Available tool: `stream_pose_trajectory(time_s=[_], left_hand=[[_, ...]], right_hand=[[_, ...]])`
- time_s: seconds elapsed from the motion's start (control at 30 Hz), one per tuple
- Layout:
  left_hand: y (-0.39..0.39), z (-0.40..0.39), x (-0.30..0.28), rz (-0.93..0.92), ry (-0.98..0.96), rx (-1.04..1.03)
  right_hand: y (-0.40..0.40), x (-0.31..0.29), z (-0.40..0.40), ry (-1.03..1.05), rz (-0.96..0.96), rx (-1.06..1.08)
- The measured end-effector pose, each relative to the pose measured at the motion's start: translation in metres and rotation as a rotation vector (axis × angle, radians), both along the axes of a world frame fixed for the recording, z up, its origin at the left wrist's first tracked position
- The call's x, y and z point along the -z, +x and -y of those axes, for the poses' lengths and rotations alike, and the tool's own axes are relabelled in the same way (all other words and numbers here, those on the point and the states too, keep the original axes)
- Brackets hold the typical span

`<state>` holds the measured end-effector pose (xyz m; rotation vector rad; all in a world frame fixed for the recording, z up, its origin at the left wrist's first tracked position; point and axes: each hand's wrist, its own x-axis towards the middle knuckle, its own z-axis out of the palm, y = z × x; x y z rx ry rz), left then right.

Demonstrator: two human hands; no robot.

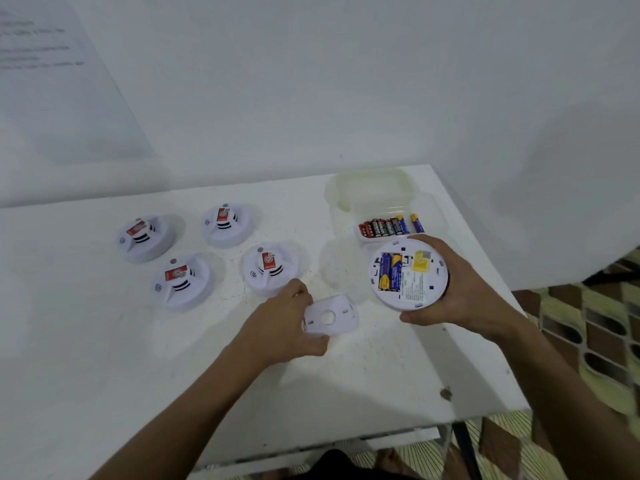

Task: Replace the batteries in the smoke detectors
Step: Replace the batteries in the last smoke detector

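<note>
My right hand [453, 289] grips a round white smoke detector [407, 275] turned underside up. Its open bay shows blue and yellow batteries [388, 270] beside a yellow label. My left hand [287, 320] holds the detector's white back cover [330, 318] by its left edge, low over the white table [104, 341]. Several more white smoke detectors with red stickers sit face up to the left, the nearest one [268, 270] just beyond my left hand. A clear plastic box [391, 216] behind the held detector contains a row of spare batteries [384, 227].
The table's right edge [485, 271] runs close beside my right hand, with patterned floor below it. A white wall stands behind the table. A sheet of paper [69, 91] hangs on the wall at the far left.
</note>
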<state>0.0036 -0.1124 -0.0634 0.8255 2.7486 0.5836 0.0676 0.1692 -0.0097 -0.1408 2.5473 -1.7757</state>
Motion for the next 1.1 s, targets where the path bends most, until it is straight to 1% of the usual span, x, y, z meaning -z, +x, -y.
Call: stream_pose_trajectory(time_s=[0.1, 0.2, 0.27, 0.33, 0.43, 0.5, 0.63, 0.77, 0.87, 1.1], left_hand=[[0.0, -0.002, -0.012, -0.066, 0.013, 0.012], [-0.006, -0.011, -0.041, -0.109, 0.167, 0.019], [-0.012, -0.022, -0.066, -0.08, 0.31, 0.045], [-0.02, -0.033, -0.088, -0.023, 0.361, 0.098], [-0.029, -0.046, -0.109, 0.055, 0.282, 0.203], [-0.033, -0.052, -0.116, 0.062, 0.204, 0.233], [-0.034, -0.059, -0.122, -0.01, 0.112, 0.249], [-0.037, -0.062, -0.121, 0.007, 0.075, 0.258], [-0.039, -0.063, -0.121, -0.001, 0.008, 0.265], [-0.036, -0.068, -0.125, -0.14, -0.201, 0.359]], right_hand=[[-0.001, -0.002, 0.001, -0.001, -0.002, -0.009], [-0.004, -0.004, 0.002, -0.002, 0.0, -0.016], [-0.007, -0.008, 0.005, 0.003, 0.002, -0.032], [-0.01, -0.013, 0.008, 0.011, -0.013, -0.057], [-0.017, -0.018, 0.013, 0.007, -0.046, -0.082], [-0.021, -0.019, 0.015, 0.003, -0.053, -0.083], [-0.025, -0.016, 0.015, 0.019, -0.067, -0.086], [-0.029, -0.013, 0.017, 0.031, -0.071, -0.089], [-0.031, -0.012, 0.019, 0.047, -0.06, -0.081], [-0.036, -0.011, 0.017, 0.065, -0.051, -0.08]])
